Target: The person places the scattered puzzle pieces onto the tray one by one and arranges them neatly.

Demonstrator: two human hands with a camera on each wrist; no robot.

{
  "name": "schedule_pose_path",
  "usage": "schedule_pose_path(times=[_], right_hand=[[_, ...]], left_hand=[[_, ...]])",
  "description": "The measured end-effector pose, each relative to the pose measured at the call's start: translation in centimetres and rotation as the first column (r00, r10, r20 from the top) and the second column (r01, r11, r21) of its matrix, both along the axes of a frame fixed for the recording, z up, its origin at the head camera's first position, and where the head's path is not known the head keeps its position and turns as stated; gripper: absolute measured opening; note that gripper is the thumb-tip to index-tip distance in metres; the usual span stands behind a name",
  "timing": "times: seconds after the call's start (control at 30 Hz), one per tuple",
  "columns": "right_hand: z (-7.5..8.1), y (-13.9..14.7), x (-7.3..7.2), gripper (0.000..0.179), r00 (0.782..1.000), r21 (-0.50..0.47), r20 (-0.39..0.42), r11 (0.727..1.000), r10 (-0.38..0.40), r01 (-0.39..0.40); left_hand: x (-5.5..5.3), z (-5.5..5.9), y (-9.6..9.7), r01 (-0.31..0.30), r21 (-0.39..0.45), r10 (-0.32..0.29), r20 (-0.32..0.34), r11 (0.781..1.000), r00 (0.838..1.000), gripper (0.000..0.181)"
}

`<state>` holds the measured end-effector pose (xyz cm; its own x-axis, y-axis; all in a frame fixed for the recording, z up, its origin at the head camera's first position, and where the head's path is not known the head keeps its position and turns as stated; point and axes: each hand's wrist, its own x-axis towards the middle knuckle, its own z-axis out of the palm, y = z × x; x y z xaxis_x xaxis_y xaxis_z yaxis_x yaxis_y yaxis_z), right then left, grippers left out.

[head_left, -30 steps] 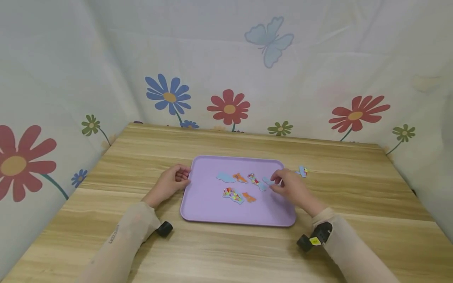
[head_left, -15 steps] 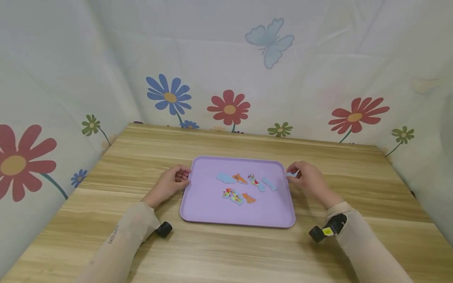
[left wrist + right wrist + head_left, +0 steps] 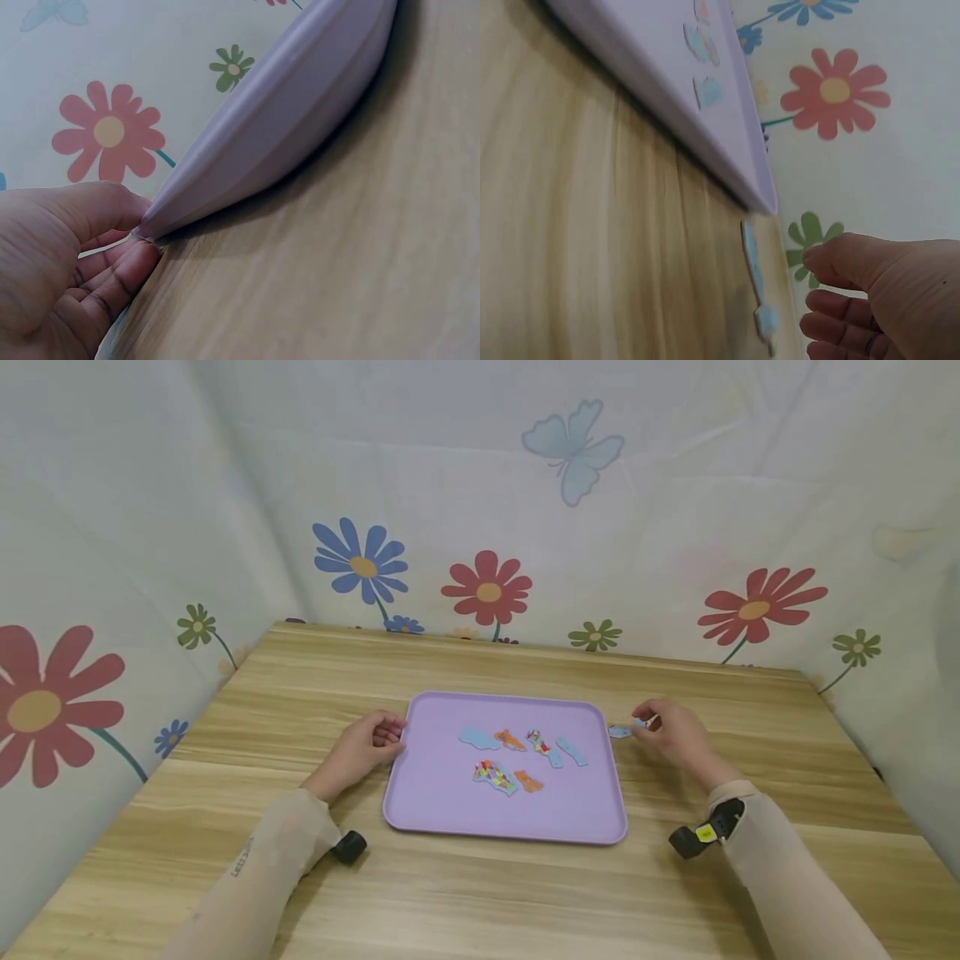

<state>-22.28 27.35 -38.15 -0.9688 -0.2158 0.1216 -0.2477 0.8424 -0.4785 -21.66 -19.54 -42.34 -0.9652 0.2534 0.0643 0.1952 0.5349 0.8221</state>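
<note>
A purple tray (image 3: 442,802) lies on the wooden table. At its left rim is my left hand (image 3: 358,752); in the left wrist view the thumb and fingers (image 3: 131,266) pinch the tray's edge. Just past the tray's right rim lie a flat light blue cut-out piece (image 3: 619,731) and a second, patterned piece (image 3: 640,722). Close over them is my right hand (image 3: 678,739), partly overlapping the second piece. In the right wrist view, that hand's thumb and loosely bent fingers (image 3: 836,304) hold nothing, with both blue pieces (image 3: 751,255) beside them on the wood.
Several flat cut-outs lie on the tray: a blue cloud-like piece (image 3: 480,738), orange pieces (image 3: 528,781), a colourful patterned piece (image 3: 493,776), a slim patterned one (image 3: 543,747) and a blue strip (image 3: 572,751). A flowered cloth wall (image 3: 645,527) rises behind the table.
My right hand has moved from over the tray to the table at its right. Half a second ago its fingers were at the piece beside the rim. The left hand stays put.
</note>
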Motion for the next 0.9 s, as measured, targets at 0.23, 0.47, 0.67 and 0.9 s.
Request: schedule_pose_path(times=[0.23, 0.47, 0.67, 0.9], right_hand=[[-1.1, 1.8, -0.8, 0.029, 0.999, -0.033, 0.044, 0.999, -0.026, 0.027], [-1.4, 2.7, -1.1, 0.031, 0.998, -0.040, 0.049, 0.999, -0.031, 0.033], [-1.4, 3.3, -1.2, 0.034, 0.997, -0.025, 0.070, 0.999, -0.032, 0.034], [-1.4, 3.2, -1.5, 0.041, 0.990, 0.017, 0.142, 1.000, -0.026, 0.024]], left_hand=[[0.1, 0.1, 0.1, -0.003, 0.003, 0.003, 0.015, 1.000, 1.000, 0.034], [0.2, 0.3, 0.1, -0.006, 0.003, 0.006, 0.017, 1.000, 1.000, 0.034], [0.0, 0.3, 0.2, -0.004, 0.002, 0.004, 0.008, 1.000, 1.000, 0.034], [0.1, 0.2, 0.0, -0.004, 0.003, 0.004, 0.007, 1.000, 1.000, 0.034]])
